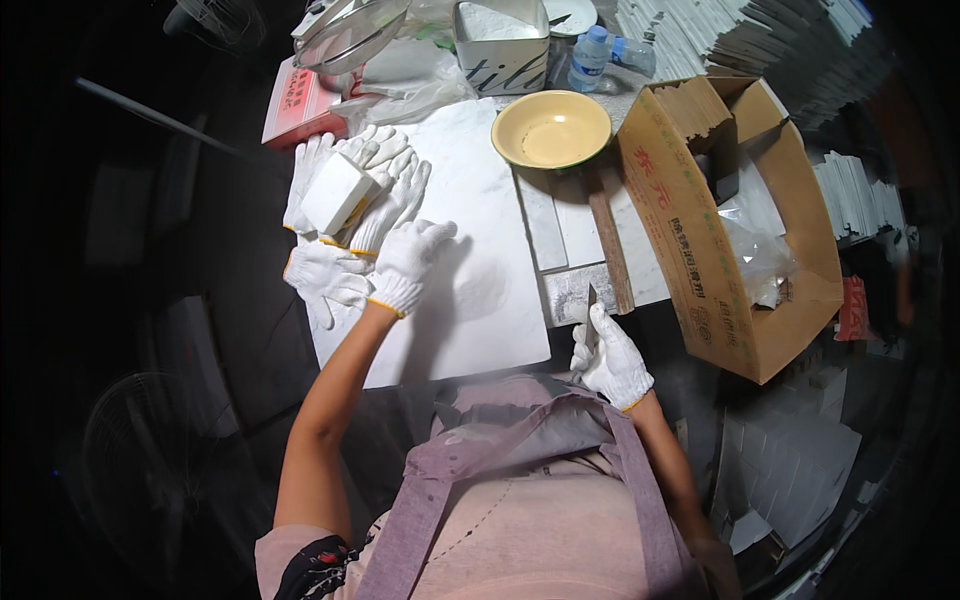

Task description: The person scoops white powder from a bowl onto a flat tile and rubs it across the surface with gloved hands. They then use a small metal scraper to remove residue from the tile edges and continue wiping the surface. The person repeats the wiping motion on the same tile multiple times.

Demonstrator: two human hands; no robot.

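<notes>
My left hand, in a white knitted glove with a yellow cuff edge, is closed above the white board. What it may hold is hidden by the curled fingers. Right beside it lie several spare white gloves, and a white block rests on top of them. My right hand, gloved the same way, grips a short knife-like blade that points up and away from me. Just beyond that hand is a grey, worn slab at the table's near edge.
A yellow enamel bowl stands behind the slab, with a brown strip nearby. The open cardboard box is on the right. At the back are a tin of white powder, a water bottle, plastic bags and a red-and-white box.
</notes>
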